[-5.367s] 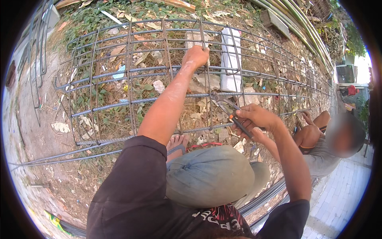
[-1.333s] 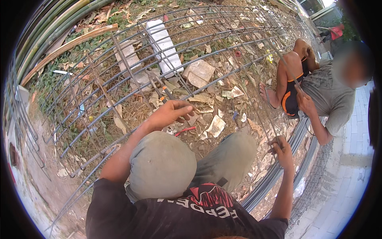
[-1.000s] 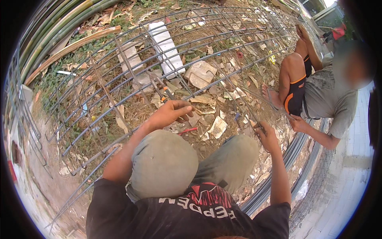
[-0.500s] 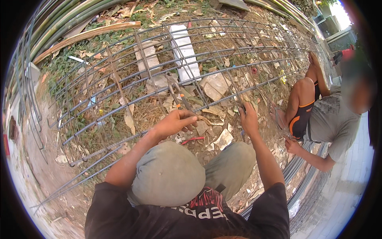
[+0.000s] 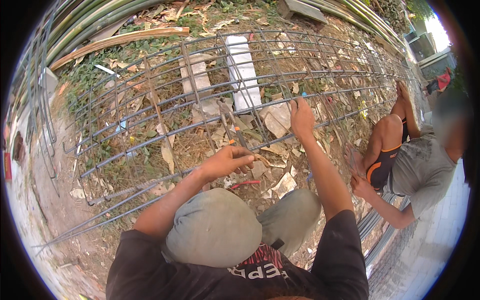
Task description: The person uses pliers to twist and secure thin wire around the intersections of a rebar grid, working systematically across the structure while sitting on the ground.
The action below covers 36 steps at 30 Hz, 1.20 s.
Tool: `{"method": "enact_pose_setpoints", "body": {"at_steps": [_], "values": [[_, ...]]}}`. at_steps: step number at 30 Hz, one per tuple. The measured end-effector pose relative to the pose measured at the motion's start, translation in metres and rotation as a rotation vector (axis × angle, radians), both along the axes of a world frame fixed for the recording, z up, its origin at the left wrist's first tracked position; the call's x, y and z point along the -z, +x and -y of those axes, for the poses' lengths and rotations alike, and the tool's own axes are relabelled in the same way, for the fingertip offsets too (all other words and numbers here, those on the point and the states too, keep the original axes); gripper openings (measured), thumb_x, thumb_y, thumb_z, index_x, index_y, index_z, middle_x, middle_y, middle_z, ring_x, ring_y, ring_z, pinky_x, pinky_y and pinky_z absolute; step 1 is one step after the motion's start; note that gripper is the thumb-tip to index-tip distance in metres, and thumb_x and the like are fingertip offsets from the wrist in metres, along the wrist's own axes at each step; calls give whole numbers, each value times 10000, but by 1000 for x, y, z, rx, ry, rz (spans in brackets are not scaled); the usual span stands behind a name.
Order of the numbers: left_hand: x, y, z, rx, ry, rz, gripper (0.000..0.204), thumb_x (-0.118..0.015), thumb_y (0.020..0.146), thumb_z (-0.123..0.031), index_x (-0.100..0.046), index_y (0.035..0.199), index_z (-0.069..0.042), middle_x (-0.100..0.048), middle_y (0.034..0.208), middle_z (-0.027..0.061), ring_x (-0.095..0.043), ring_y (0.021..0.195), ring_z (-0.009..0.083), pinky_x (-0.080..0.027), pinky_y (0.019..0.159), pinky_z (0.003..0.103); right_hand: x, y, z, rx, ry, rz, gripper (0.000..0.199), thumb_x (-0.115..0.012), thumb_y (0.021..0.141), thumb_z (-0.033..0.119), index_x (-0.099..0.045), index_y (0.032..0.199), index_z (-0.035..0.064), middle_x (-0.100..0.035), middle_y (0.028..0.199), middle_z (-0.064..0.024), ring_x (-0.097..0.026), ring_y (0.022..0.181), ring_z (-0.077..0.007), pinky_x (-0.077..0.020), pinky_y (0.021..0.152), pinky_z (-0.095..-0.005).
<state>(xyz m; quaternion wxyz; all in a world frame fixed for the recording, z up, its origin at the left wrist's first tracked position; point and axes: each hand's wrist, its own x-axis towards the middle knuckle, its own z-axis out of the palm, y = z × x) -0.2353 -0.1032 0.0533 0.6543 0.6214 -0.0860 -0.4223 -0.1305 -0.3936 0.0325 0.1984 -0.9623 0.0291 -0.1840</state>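
A long rebar cage (image 5: 150, 130) of grey steel bars lies on leaf-strewn ground before me. My left hand (image 5: 227, 161) is curled around a near lengthwise bar of the cage, fingers closed. Just beyond it, dark pincers (image 5: 231, 122) rest on the bars. My right hand (image 5: 301, 117) reaches further out and grips a bar higher on the cage. A red-handled tool (image 5: 245, 183) lies on the ground below my left hand. My bent knees (image 5: 215, 232) fill the lower middle.
A co-worker in a grey shirt (image 5: 422, 170) squats at the right, one hand by a foot. Two white concrete blocks (image 5: 242, 75) lie under the cage. A wooden plank (image 5: 120, 40) and long poles run along the top. Loose steel bars (image 5: 375, 235) lie lower right.
My right hand has risen from low at my right side to the cage and taken hold of a bar. My left hand stays on the near bar. The view has swung right.
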Motion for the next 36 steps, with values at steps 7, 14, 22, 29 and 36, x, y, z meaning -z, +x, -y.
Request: {"method": "enact_pose_setpoints", "body": {"at_steps": [7,14,22,29,36], "values": [[-4,0,-2,-7,-4,-28,368,-601,1028,-332,-666,1232,-33,-711,1028,50,-664,895,137,-532,832,308,-2,23,-8,62,-68,-109,350,-596,985,325,-582,1191,42,-629,1145,-213,-602,1050,-417,-474,870,-511],[2,-5,-13,-2,-5,-39,381,-598,1029,-337,-662,1242,-27,-713,1045,52,-664,912,138,-531,827,310,-19,-17,2,-1,-50,11,520,-662,948,321,-520,1360,38,-578,1245,-201,-545,1176,-398,-440,998,-484],[-9,8,-12,125,-77,19,396,-592,1028,-348,-656,1253,-29,-707,1077,55,-660,932,132,-529,832,315,-41,-62,57,41,-33,-139,434,-715,892,324,-627,1222,56,-657,1118,-175,-640,1018,-362,-503,876,-464],[-7,3,-1,271,-220,-85,409,-629,1005,-349,-663,1234,-11,-704,1041,55,-637,932,116,-519,823,302,-68,-85,47,-8,-134,-602,401,-691,911,266,-627,1246,55,-735,926,-177,-696,855,-366,-522,778,-463],[9,-4,-16,233,-330,-187,411,-639,1005,-337,-659,1228,8,-698,1037,42,-629,942,111,-507,859,296,-40,-60,19,60,-407,-626,275,-630,905,166,-604,1167,87,-690,852,-235,-670,888,-445,-515,781,-553]]}}
